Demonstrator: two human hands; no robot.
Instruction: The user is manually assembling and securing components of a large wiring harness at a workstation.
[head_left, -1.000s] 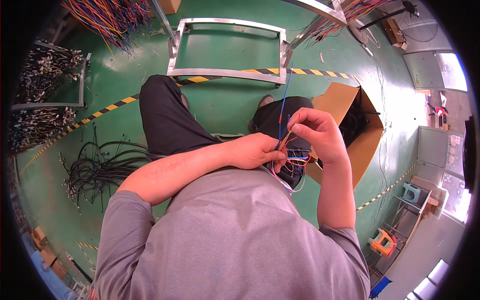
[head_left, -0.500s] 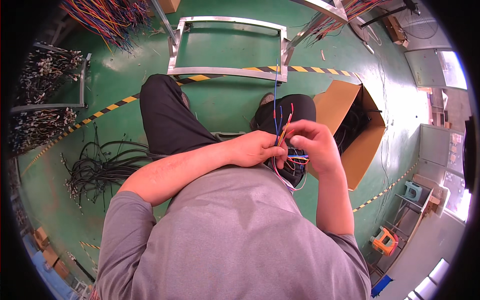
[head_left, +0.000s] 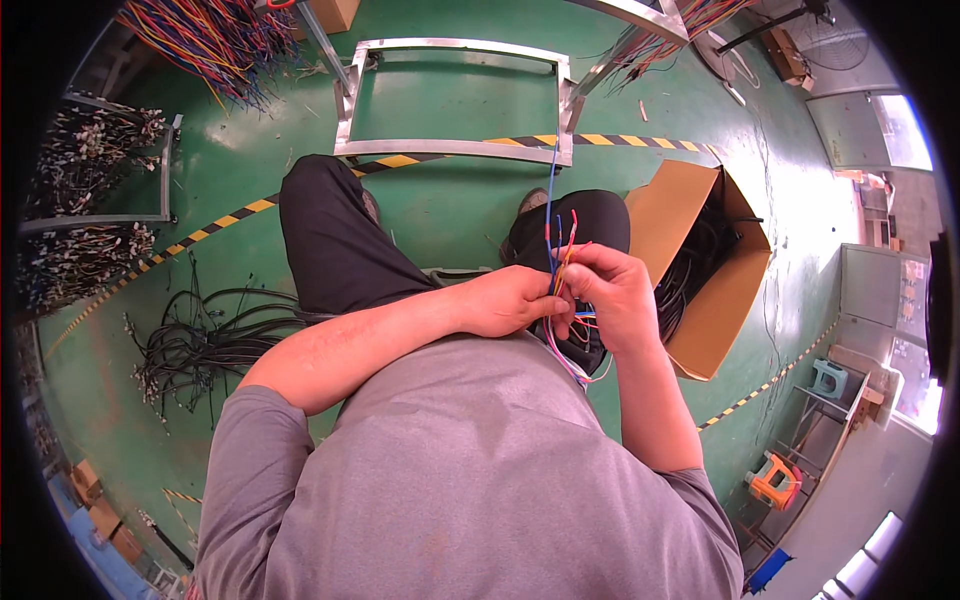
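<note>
Over my lap, my left hand (head_left: 515,300) is closed round a small bundle of thin coloured wires (head_left: 552,345). Blue, red and yellow ends stick up out of the grip, and one blue wire (head_left: 551,195) reaches much farther than the others. My right hand (head_left: 612,288) is at the same bundle, thumb and forefinger pinching the wires just beside the left fingertips. The lower wires hang in a loop toward my shirt. Which single wires the right fingers hold is hidden.
An open cardboard box (head_left: 690,270) with black cables stands by my right knee. Black cables (head_left: 200,335) lie on the floor at left. Ahead is a metal frame (head_left: 455,148); wire bunches (head_left: 215,45) hang far left. Racks of connectors (head_left: 90,160) stand left, stools (head_left: 775,482) right.
My right hand has moved left and closed in on the wires, its fingers now pinching at the bundle. The left hand keeps its grip almost in place.
</note>
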